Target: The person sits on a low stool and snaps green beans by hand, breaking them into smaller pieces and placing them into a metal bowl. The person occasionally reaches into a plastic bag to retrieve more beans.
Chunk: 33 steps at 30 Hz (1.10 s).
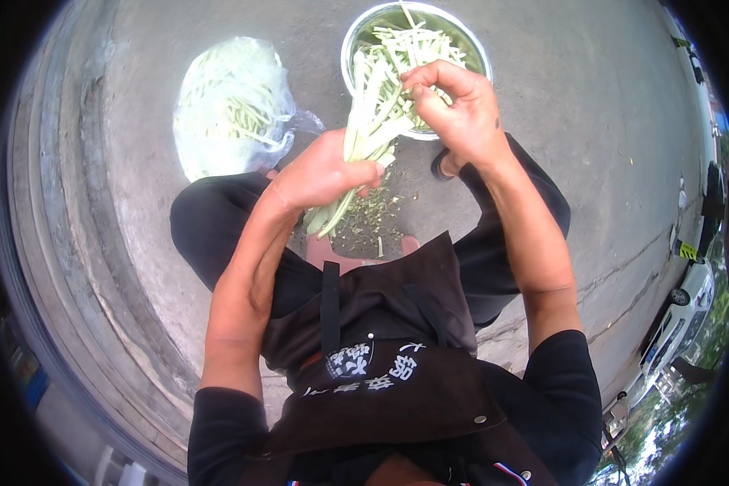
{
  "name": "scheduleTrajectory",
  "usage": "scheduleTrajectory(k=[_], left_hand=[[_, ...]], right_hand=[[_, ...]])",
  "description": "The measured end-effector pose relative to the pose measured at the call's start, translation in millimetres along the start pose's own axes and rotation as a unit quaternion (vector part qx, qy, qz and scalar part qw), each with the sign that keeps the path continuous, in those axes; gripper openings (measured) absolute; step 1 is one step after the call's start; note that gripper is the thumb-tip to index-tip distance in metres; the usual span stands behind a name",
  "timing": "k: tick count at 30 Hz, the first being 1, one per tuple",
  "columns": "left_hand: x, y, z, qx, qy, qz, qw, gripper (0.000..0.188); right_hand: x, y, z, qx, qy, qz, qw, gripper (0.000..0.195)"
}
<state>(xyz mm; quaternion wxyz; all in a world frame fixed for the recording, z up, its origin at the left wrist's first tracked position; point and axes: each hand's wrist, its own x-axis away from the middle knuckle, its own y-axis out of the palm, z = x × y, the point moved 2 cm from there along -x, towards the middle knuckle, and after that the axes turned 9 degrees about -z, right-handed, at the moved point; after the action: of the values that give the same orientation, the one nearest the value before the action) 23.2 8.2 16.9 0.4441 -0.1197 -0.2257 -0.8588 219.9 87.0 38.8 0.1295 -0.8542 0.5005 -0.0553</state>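
A bundle of long pale green beans [359,124] is gripped in my left hand [319,173], its lower ends sticking out below the fist. Just above and to the right, my right hand [465,115] pinches the tip of one bean with thumb and forefinger. Behind both hands a round stainless steel bowl [347,51] stands on the ground. Many pieces of bean [416,42] lie in it, partly hidden by my right hand. To the left sits a clear plastic bag [219,91] filled with more long beans.
Small green trimmings [370,212] litter the concrete ground [140,200] between my legs. A pink plastic stool [325,250] shows beneath my dark apron [389,419], which bears writing. Concrete steps [67,231] run along the left. Parked cars [674,331] stand at the far right.
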Motion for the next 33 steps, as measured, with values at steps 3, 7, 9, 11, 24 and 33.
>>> scheduleTrajectory(k=[3, 7, 9, 11, 24, 33], left_hand=[[4, -12, 0, 0.029, 0.008, -0.03, 0.999, 0.02], [5, -14, -1, 0.009, 0.013, -0.03, 0.999, 0.027], [6, -13, 0, 0.016, 0.019, -0.035, 0.999, 0.022], [6, -14, 3, 0.042, 0.034, -0.038, 0.998, 0.028], [3, -1, 1, 0.169, -0.006, -0.069, 0.983, 0.046], [-2, -2, -19, 0.005, -0.041, -0.078, 0.996, 0.026]], right_hand=[[-3, -9, -8, -0.12, 0.114, -0.004, 0.986, 0.009], [2, -15, -17, -0.162, 0.117, 0.013, 0.98, 0.01], [4, -18, -18, -0.081, 0.031, -0.029, 0.996, 0.014], [10, -20, -27, -0.017, -0.062, -0.012, 0.998, 0.019], [21, -23, -42, 0.17, -0.209, -0.164, 0.949, 0.03], [15, -68, -60, 0.218, -0.177, -0.049, 0.958, 0.017]])
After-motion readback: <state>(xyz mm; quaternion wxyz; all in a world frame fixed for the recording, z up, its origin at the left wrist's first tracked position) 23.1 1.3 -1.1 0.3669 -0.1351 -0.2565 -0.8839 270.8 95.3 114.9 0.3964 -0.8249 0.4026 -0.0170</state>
